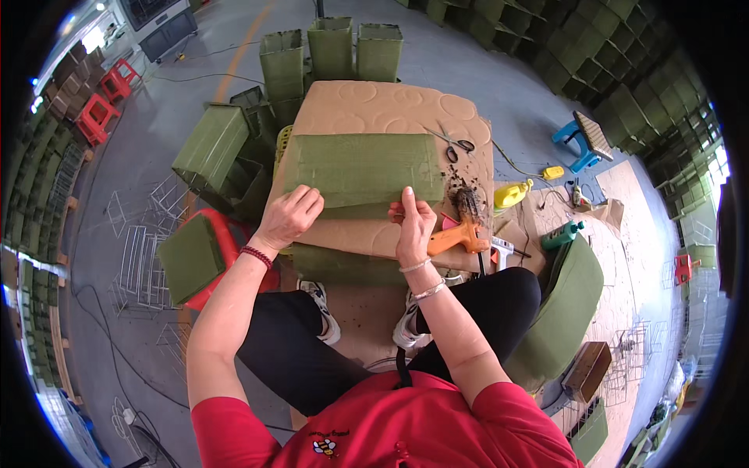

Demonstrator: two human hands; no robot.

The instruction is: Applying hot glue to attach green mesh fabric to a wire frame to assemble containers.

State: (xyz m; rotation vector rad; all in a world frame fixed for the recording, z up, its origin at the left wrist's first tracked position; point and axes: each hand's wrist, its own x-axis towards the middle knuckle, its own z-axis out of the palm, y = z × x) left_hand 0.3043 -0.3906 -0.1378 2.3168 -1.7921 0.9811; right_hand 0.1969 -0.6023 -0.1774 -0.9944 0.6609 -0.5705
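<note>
A flat green fabric-covered panel (pixel 360 164) lies on a tan cardboard sheet (pixel 374 105) that serves as a work surface in front of me. My left hand (pixel 290 216) is curled over the panel's near left edge, gripping it. My right hand (pixel 412 222) presses fingers down on the panel's near right edge, where a strip is folded over. An orange glue gun (pixel 459 235) rests just right of my right hand. Black scissors (pixel 455 143) lie on the cardboard beyond it.
Green box-shaped covers (pixel 331 47) stand behind the cardboard and at the left (pixel 212 144). A red stool (pixel 226 234) carries a green block (pixel 189 257). Wire frames (pixel 144 257) lie on the floor. A yellow bottle (pixel 511 193), a green bottle (pixel 563 234) and a blue stool (pixel 581 136) sit to the right.
</note>
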